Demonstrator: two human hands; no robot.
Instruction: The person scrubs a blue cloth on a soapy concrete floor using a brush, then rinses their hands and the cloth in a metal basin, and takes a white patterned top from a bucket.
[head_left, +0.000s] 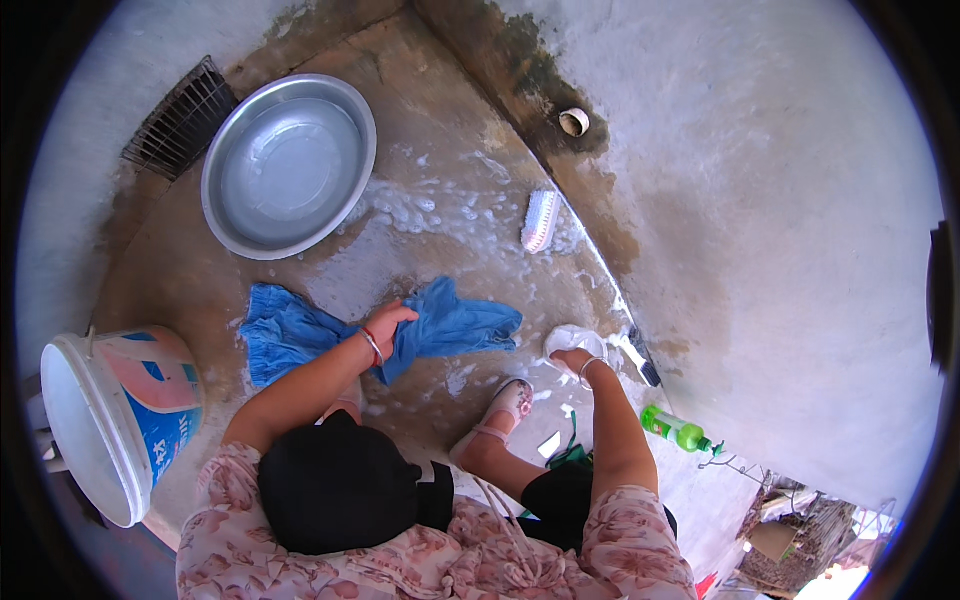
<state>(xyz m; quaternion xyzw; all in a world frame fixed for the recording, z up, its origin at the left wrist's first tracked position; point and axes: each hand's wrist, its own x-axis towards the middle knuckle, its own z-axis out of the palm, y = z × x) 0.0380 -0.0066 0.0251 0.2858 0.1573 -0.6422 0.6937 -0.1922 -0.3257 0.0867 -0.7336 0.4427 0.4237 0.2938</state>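
Note:
My left hand (388, 328) grips a blue denim garment (457, 322) near its middle, and the wet cloth bunches there. One end with a gathered edge spreads to the left on the wet concrete floor (420, 405); the other end lies to the right. My right hand (575, 363) reaches into a small white bowl (559, 341) beside my shoe. Its fingers are hidden inside, so I cannot tell whether they hold anything. A white scrub brush (540, 221) lies among suds beyond the garment. Close to the bowl, a dark-bristled brush (641, 360) with a foamy white handle rests along the wall.
A large metal basin (289, 169) holding water stands at the far left, near a black wire rack (184, 116). At left is a white plastic bucket (124, 420). A green bottle (675, 429) lies at right by the wall (787, 262). A pipe end (574, 122) protrudes there.

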